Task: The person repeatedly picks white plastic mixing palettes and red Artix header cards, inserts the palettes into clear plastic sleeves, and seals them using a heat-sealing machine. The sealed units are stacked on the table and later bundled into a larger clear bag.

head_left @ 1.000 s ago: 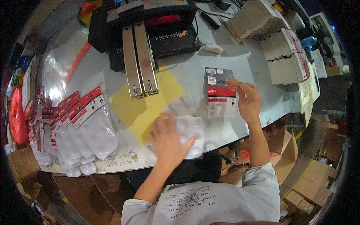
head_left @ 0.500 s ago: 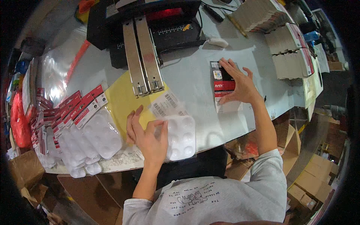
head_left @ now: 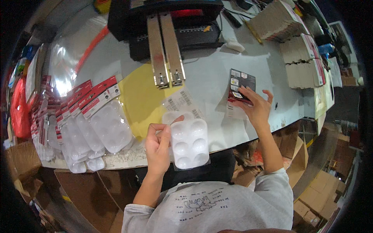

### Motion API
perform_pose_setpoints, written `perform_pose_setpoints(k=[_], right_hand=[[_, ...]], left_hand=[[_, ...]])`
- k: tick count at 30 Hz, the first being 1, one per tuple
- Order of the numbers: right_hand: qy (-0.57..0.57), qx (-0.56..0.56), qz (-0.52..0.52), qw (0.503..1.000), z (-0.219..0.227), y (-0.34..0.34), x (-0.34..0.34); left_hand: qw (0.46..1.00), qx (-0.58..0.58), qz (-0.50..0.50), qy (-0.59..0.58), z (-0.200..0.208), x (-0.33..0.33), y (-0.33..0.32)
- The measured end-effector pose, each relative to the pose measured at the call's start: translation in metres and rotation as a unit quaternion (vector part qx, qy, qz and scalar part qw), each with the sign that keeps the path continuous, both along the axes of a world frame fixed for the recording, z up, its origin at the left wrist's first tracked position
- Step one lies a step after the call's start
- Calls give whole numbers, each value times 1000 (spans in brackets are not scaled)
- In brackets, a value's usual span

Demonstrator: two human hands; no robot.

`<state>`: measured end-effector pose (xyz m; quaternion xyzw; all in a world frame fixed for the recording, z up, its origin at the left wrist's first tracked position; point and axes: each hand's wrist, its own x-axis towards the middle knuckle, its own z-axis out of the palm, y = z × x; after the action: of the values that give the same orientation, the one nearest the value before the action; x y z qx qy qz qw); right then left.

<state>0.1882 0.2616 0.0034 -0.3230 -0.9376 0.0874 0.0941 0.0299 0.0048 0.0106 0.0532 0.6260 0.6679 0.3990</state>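
A white plastic paint palette (head_left: 189, 144) with round wells is upright at the table's front edge. My left hand (head_left: 158, 149) pinches its upper left side, with the thumb in front and a finger behind. Another palette's white edge (head_left: 171, 115) shows behind it, beside barcode label sheets (head_left: 182, 101). To the right, my right hand (head_left: 257, 110) has its thumb and fingers closed on a black and red header card (head_left: 244, 79). The card looks bent, its lower part partly hidden by the fingers.
A black machine (head_left: 178, 39) with two metal arms (head_left: 165, 58) stands at the back, over a yellow sheet (head_left: 142, 93). Bagged palettes (head_left: 110, 128) with red header cards pile up at left. Stacks of cards (head_left: 299, 58) stand at the back right.
My left hand has closed on the palette. My right hand's fingers have drawn together on the card, which was flatter before. The view has shifted slightly.
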Motion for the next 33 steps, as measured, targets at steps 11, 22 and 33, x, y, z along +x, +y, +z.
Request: perform_pose_setpoints(k=[11,22,33], right_hand=[[14,-426,108,898,64,-60,-92],[60,-377,248,891,55,-61,-98],[186,-257,187,930,50,-56,-97]], left_hand=[[999,28,-43,7,21,6,6],[992,-49,-37,109,13,0,7],[976,-79,20,203,12,-3,1]])
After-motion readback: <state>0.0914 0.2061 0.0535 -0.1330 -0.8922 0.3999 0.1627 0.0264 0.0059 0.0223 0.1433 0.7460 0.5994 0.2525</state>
